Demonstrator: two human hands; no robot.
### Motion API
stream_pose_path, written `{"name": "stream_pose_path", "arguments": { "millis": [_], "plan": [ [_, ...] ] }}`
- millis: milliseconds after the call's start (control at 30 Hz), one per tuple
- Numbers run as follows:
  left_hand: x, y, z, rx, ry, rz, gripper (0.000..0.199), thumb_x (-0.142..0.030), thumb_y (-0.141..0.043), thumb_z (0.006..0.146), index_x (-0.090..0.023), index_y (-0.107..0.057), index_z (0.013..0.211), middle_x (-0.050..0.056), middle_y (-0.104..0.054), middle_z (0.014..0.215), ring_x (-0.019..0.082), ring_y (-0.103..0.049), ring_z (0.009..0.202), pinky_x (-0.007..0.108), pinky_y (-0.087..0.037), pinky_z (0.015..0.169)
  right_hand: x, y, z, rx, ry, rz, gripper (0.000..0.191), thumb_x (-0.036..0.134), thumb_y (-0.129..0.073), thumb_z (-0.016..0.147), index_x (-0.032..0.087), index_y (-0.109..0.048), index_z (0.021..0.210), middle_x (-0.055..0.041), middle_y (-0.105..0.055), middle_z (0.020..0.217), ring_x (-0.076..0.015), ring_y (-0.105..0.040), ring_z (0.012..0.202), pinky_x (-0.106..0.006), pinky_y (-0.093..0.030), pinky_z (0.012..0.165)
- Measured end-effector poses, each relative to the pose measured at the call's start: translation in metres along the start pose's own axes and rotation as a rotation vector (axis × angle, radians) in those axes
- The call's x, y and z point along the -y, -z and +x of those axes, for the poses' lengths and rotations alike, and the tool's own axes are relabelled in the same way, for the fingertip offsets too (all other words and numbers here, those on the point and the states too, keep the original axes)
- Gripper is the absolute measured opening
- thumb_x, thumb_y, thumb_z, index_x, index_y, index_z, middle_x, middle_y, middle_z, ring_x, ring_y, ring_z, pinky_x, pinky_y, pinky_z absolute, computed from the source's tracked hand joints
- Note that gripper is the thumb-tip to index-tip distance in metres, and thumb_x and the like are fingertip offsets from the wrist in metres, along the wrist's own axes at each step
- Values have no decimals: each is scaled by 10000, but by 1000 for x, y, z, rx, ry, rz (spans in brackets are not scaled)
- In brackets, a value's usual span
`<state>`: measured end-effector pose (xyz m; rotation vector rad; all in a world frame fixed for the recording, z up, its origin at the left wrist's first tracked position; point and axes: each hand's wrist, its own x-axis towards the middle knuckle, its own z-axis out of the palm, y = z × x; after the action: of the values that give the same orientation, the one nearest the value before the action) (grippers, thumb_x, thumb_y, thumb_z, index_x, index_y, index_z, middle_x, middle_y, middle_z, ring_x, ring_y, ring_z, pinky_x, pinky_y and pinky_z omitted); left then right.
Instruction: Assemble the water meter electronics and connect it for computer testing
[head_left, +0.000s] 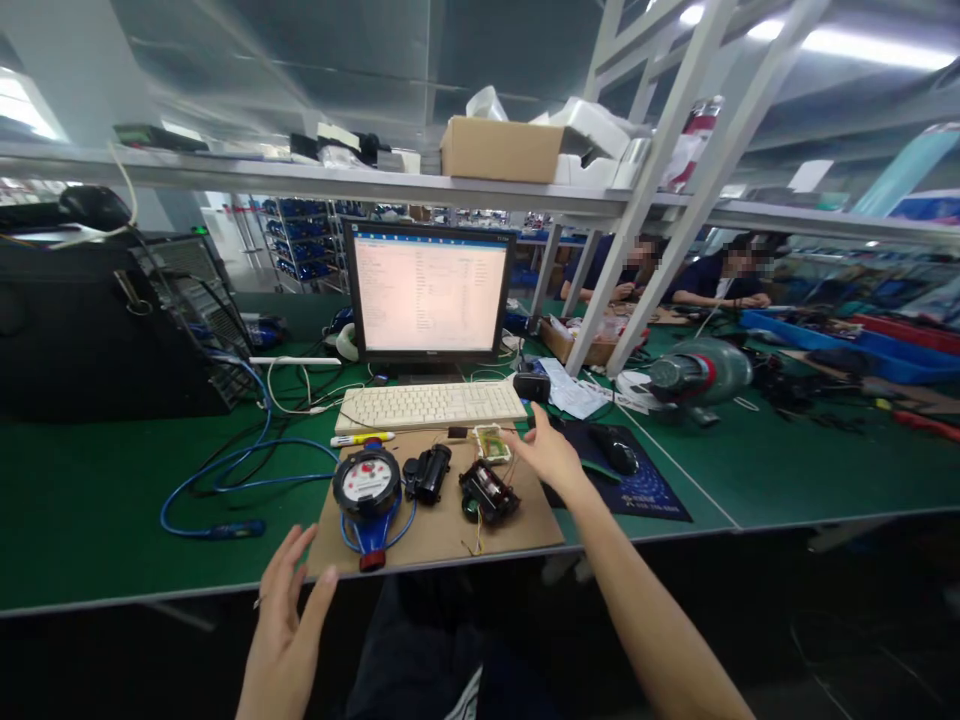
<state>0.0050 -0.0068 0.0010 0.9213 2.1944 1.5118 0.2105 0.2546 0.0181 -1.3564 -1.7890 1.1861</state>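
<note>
My left hand [289, 610] hangs at the table's front edge with fingers apart, holding nothing, just left of a cardboard sheet [442, 543]. A round water meter [367, 483] with a blue body stands on the sheet's left side. Beside it lies a black plastic part [428, 473], then an opened black housing [489, 492] with thin wires. My right hand [551, 456] is spread at the right edge of a green circuit board [492, 443] in a white frame; whether the fingertips touch it is unclear.
Behind the sheet are a yellow marker [362, 438], a keyboard [431, 404] and a monitor [430, 293]. A mouse [615, 450] sits right; a blue cable [217, 487] curls left. Two people work at the far right, near a green power tool [701, 371].
</note>
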Motion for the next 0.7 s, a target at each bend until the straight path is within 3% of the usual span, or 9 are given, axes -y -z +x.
{"name": "stream_pose_path", "arguments": {
  "millis": [100, 233, 300, 400, 467, 533, 600, 633, 700],
  "plan": [
    [-35, -16, 11, 101, -255, 124, 416, -464, -487, 851, -237, -540, 1195, 76, -453, 1372, 259, -373, 1314, 511, -251, 1118, -17, 2, 10, 152, -168, 268, 623, 272, -612, 719, 108, -393, 1279, -34, -592, 744, -208, -608, 766, -445, -468, 818],
    [-86, -71, 72, 380, -487, 362, 417, -369, -428, 856, -148, -581, 1174, 137, -583, 1236, 247, -502, 1213, 419, -360, 1061, -14, -10, 8, 272, -247, 683, 432, 219, -532, 735, 157, -458, 1156, 59, -464, 645, -74, -479, 564, -223, -448, 641],
    [-94, -111, 111, 547, -447, 577, 425, -290, -428, 812, -117, -575, 1172, 138, -612, 1186, 260, -547, 1157, 416, -395, 1005, -11, -10, 8, 302, -281, 832, 376, 247, -574, 716, 162, -504, 1076, 73, -399, 631, -48, -389, 521, -176, -375, 559],
    [-81, -166, 155, 616, -407, 637, 377, -243, -408, 742, -82, -637, 996, 83, -685, 937, 296, -624, 1008, 452, -449, 882, -9, -1, 12, 344, -323, 970, 388, 311, -675, 660, 159, -555, 997, 68, -388, 654, -30, -336, 524, -165, -305, 528],
    [-67, -191, 172, 681, -385, 635, 218, -220, -530, 639, -110, -680, 754, 103, -689, 732, 345, -672, 825, 468, -500, 750, -8, 6, 15, 361, -352, 1009, 399, 331, -728, 610, 155, -579, 936, 62, -407, 651, -31, -341, 522, -179, -295, 527],
    [-58, -204, 181, 754, -372, 599, 160, -246, -547, 641, -156, -671, 595, 142, -674, 633, 363, -676, 685, 493, -516, 670, -6, 13, 20, 377, -386, 1032, 371, 348, -738, 595, 151, -593, 874, 55, -429, 624, -34, -348, 492, -196, -295, 519],
    [-56, -207, 191, 878, -312, 500, 262, -356, -503, 704, -211, -698, 606, 118, -684, 621, 332, -666, 596, 470, -536, 600, 1, 23, 26, 416, -424, 1064, 375, 364, -752, 565, 144, -612, 835, 52, -456, 594, -30, -354, 463, -194, -274, 503],
    [-60, -205, 196, 928, -278, 437, 275, -386, -489, 717, -240, -717, 667, 91, -703, 672, 304, -678, 653, 440, -551, 641, 6, 31, 29, 420, -435, 1064, 374, 368, -752, 557, 135, -630, 823, 41, -482, 596, -31, -382, 472, -190, -276, 513],
    [-76, -199, 207, 966, -22, 195, 270, -505, -582, 609, -266, -704, 635, 68, -685, 625, 312, -663, 690, 456, -559, 662, 22, 51, 34, 402, -447, 1028, 354, 361, -739, 565, 114, -675, 811, 7, -542, 633, -38, -452, 525, -181, -291, 550]
  ]
}}
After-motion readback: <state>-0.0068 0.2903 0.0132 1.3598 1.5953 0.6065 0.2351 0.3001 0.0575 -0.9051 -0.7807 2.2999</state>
